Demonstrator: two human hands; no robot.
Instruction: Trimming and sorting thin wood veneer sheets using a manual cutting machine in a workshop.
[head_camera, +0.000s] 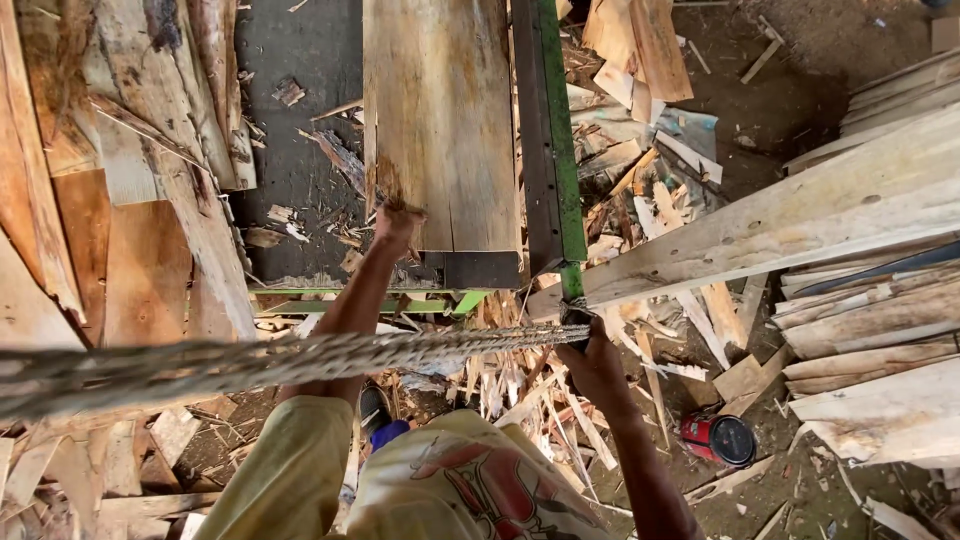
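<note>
My left hand (396, 224) grips the near left corner of a wide pale wooden plank (440, 120) that lies on a green-framed machine bed (370, 298). My right hand (592, 362) is closed around the lower end of a green metal bar (562, 150) that runs along the plank's right side. A thick twisted rope (250, 362) stretches from the left edge across to my right hand. Below, my yellow sleeve and printed shirt fill the bottom middle.
Stacks of rough boards lie at the right (860, 200) and left (120, 150). Splintered wood scraps (520, 390) cover the ground under the machine. A red can with a dark lid (720, 440) lies on the dirt at the lower right.
</note>
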